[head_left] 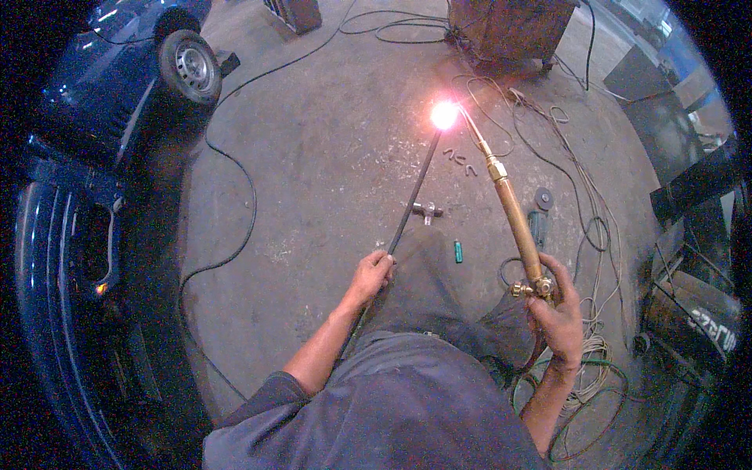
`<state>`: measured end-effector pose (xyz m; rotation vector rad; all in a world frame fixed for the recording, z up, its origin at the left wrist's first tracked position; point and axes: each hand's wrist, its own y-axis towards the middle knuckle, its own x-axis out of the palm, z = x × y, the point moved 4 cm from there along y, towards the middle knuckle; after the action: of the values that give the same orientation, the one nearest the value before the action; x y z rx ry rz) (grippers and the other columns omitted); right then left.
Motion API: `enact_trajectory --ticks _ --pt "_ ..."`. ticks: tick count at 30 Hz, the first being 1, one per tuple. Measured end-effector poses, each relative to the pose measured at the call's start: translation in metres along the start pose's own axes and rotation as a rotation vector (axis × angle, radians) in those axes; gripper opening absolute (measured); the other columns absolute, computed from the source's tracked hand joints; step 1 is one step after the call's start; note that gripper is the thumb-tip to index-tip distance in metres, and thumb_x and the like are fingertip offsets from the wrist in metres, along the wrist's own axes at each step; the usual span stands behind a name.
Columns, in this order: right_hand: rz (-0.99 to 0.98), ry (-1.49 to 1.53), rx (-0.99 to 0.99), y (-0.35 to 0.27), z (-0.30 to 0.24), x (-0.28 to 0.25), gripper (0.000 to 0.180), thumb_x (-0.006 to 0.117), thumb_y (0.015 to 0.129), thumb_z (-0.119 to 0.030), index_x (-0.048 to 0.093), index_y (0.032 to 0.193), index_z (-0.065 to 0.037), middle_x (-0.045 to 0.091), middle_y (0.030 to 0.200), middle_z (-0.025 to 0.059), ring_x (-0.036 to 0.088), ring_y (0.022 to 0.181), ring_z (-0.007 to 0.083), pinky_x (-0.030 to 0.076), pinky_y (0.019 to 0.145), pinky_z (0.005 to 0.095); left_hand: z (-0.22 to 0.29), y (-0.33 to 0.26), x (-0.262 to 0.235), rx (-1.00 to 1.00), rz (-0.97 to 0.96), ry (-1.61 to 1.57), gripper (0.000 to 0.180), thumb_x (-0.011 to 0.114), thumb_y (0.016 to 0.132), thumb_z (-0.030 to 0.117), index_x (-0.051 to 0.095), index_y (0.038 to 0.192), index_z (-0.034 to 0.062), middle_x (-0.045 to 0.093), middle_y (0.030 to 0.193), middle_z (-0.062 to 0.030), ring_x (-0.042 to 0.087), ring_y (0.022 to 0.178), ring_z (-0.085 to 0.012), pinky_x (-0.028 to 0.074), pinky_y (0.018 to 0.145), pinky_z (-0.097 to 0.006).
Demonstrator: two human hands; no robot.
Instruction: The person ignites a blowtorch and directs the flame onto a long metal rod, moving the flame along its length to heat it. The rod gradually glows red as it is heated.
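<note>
My left hand (371,278) is closed around a long dark metal rod (415,192), which slants up and away from me. In my right hand (561,313) is a brass gas torch (514,213), gripped at its valve end. The torch's thin tip meets the rod's far end in a bright white-pink glow (445,116), which hides the very end of the rod. Several small bent metal pieces (460,161) lie on the floor below the glow. Closer to me are a hammer (428,211), a small green lighter-like object (458,251) and an angle grinder (540,211).
A dark blue car (102,102) with its wheel (189,66) stands at the left. A brown metal box (509,31) is at the far side. Hoses and cables (599,313) run along the right, near a dark cylinder (693,309). A black cable (252,192) curves across the left floor.
</note>
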<state>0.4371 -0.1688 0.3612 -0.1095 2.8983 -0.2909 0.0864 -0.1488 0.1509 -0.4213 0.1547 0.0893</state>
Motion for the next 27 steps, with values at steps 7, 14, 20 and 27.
enact_trajectory --ticks 7,14,20,27 --pt "-0.009 0.048 0.088 -0.005 -0.012 0.003 0.067 0.067 0.08 -0.003 0.049 0.145 -0.007 0.065 0.108 0.0042 0.058 0.08 0.0099 0.049 0.068 0.0258 0.003 0.0 -0.003 0.006 0.024 0.049 0.028 0.057 0.099 0.03 0.065 0.094 0.0033 0.06 0.073 -0.0008 0.054 0.065 -0.0116 0.045 0.061 -0.03" --pt "0.003 0.0 -0.006 -0.001 0.0 0.002 0.067 0.065 0.082 -0.002 0.048 0.146 -0.008 0.065 0.102 0.0033 0.055 0.073 0.0071 0.046 0.061 0.0238 0.007 0.005 -0.005 0.043 0.045 0.061 0.028 0.057 0.098 0.029 0.066 0.097 0.0025 0.059 0.073 -0.001 0.054 0.064 -0.0111 0.045 0.06 -0.03" --pt "0.017 -0.011 0.057 -0.004 -0.009 0.005 0.067 0.065 0.081 -0.002 0.048 0.146 -0.01 0.063 0.096 0.0026 0.055 0.066 0.0077 0.044 0.055 0.024 0.016 -0.002 -0.005 -0.015 0.032 0.023 0.029 0.058 0.098 0.028 0.066 0.104 0.0005 0.06 0.074 -0.0009 0.054 0.065 -0.0107 0.045 0.061 -0.029" --pt "0.011 0.008 0.057 -0.003 -0.008 0.004 0.068 0.064 0.08 -0.001 0.048 0.146 -0.01 0.063 0.094 0.0025 0.053 0.063 0.0071 0.043 0.053 0.0238 0.006 0.004 -0.005 -0.04 0.032 0.018 0.029 0.059 0.098 0.028 0.067 0.105 0.0009 0.06 0.075 -0.0005 0.054 0.066 -0.0109 0.045 0.062 -0.029"
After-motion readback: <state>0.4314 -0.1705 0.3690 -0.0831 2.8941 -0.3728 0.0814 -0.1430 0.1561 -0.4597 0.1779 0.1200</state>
